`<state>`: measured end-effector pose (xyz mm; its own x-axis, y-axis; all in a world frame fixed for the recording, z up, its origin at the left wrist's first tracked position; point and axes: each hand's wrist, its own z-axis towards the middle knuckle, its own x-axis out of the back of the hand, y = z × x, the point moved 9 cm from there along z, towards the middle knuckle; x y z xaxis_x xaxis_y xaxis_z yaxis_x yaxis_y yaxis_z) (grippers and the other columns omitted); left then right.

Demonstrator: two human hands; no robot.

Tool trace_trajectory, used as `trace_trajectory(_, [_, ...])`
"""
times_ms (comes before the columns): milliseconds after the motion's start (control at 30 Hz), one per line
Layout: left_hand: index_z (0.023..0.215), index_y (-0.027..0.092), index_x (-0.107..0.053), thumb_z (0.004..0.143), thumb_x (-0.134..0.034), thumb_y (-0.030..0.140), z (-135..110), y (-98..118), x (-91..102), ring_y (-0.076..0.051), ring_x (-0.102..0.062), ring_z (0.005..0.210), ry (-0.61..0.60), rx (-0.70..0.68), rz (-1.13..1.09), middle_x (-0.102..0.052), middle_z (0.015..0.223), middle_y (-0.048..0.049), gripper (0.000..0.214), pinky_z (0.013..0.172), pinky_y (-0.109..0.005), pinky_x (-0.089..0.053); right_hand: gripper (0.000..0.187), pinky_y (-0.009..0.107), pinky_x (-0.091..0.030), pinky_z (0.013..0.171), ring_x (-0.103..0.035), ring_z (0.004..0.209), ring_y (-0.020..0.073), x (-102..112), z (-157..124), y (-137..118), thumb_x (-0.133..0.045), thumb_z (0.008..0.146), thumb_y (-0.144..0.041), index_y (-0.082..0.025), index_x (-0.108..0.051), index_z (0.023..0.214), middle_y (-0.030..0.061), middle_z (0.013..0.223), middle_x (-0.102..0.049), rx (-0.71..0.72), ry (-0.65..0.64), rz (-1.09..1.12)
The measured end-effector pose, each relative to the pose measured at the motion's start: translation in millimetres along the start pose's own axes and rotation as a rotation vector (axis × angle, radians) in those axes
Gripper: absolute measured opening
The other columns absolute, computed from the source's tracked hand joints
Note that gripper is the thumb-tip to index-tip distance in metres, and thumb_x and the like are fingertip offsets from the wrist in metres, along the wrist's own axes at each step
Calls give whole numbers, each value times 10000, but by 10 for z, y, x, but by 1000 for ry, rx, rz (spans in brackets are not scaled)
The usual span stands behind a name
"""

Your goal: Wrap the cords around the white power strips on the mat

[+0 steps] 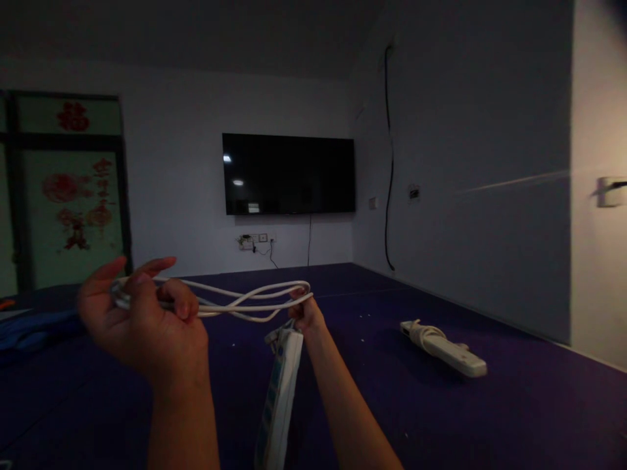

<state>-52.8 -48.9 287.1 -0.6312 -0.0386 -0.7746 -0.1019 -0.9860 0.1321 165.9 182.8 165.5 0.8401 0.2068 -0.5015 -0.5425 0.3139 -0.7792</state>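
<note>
Loops of white power cord point(249, 301) stretch between my two hands above a purple surface. My left hand point(142, 307) is hooked through one end of the loops, its thumb and some fingers curled around the cord while others point up. At the other end, my right hand point(304, 314) closes on the cord, its fingertips partly hidden. Just below the right hand hangs a white power strip point(287, 398), tilted, its socket face turned left and its lower end cut off by the frame. A second power strip point(453, 356), wound with its own cord, lies at the right.
The purple surface point(353, 405) reaches to the back wall. Blue cloth point(36, 331) lies at the far left. A television point(289, 175) hangs above wall sockets point(257, 239). A dark cable point(389, 196) runs down the right wall.
</note>
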Motion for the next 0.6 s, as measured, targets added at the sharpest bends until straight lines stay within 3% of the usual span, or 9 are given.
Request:
trace_trajectory(100, [926,213,-460,600,-439,6,27,-10,39,-67,-299,264,8,2,6,-658,659,63,387,253,-196,-154,333,165,-178,328,-185,333,17,50,-31,55,-700,660,-299,-189,-401,562,-124,412,-318,-33,-52,-50])
trace_trajectory(233, [911,216,-462,583,-453,8,103,-73,116,-62,-301,261,14,31,-3,-660,657,61,389,255,-187,-161,279,163,-185,349,-254,356,18,157,-136,120,-711,443,-182,-179,-444,521,-99,418,-422,-116,-164,-171])
trace_trajectory(500, [894,222,-519,711,-529,84,-57,-850,16,-30,-318,261,-139,357,-17,-658,649,34,230,277,-164,-186,204,180,-261,384,-387,378,57,634,-218,449,-693,372,-131,-152,-503,442,-73,386,-483,-263,-215,-491])
trace_trajectory(600, [887,212,-539,705,-572,117,-122,-1007,-21,-19,-309,266,-199,437,-43,-664,664,20,208,280,-158,-177,221,187,-299,418,-407,407,61,772,-214,487,-712,359,-117,-150,-510,443,-82,397,-484,-287,-241,-562])
